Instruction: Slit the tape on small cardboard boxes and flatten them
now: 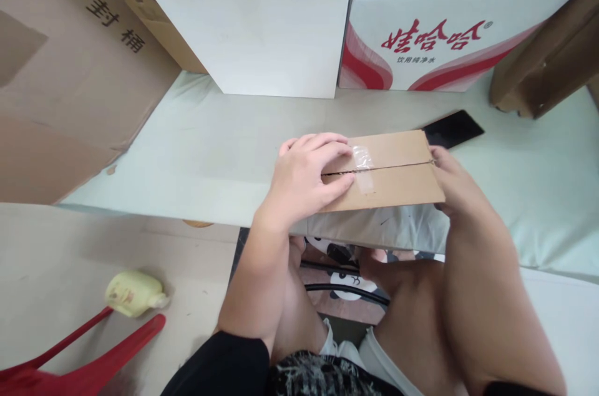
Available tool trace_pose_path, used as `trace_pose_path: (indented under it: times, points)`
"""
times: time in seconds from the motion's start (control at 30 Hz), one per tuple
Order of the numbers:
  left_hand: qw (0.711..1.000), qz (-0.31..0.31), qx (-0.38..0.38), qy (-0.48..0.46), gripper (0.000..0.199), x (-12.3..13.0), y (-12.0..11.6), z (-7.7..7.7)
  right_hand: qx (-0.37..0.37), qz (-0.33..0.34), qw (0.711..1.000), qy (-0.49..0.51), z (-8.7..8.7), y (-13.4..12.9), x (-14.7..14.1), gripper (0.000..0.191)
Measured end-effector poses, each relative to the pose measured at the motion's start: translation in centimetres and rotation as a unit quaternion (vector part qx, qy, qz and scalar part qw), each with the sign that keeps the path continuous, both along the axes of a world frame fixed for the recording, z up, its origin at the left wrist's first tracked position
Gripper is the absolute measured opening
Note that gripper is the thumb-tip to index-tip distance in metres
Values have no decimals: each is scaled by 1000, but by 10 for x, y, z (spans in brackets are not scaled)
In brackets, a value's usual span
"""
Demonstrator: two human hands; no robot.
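A brown cardboard box is held over the near part of the pale green surface. A short strip of clear tape crosses the seam between its two top flaps. My left hand grips the box's left end, with fingers and thumb on the top. At the right end, my right hand holds the box; most of its fingers are hidden behind the cardboard. A black phone-like flat object lies just behind the right end of the box.
White boxes and a red-and-white printed carton stand at the back. A large brown carton is at left, a brown cardboard piece at right. A yellow bottle is at lower left, beside a red object.
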State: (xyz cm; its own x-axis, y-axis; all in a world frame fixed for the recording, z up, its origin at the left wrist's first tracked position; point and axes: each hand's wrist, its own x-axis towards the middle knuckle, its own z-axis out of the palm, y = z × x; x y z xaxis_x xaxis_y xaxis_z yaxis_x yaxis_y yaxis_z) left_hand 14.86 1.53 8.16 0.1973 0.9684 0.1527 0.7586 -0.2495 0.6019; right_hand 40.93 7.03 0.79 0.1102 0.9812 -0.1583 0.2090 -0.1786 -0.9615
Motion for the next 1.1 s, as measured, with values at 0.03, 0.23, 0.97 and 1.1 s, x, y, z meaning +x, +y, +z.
trace_pose_path:
  times: [0.03, 0.23, 0.97, 1.1]
  points:
    - [1000, 0, 1, -1, 21, 0, 0, 0, -20, 26, 999, 7, -1, -2, -1, 29]
    - [1000, -3, 23, -22, 20, -1, 0, -4, -41, 7, 999, -15, 5, -3, 2, 27]
    - [943, 234, 132, -196, 52, -9, 7, -17, 303, -87, 915, -251, 36, -26, -15, 20]
    - [941, 230, 120, -216, 51, -9, 8, -16, 315, -90, 919, -219, 34, -26, -18, 27]
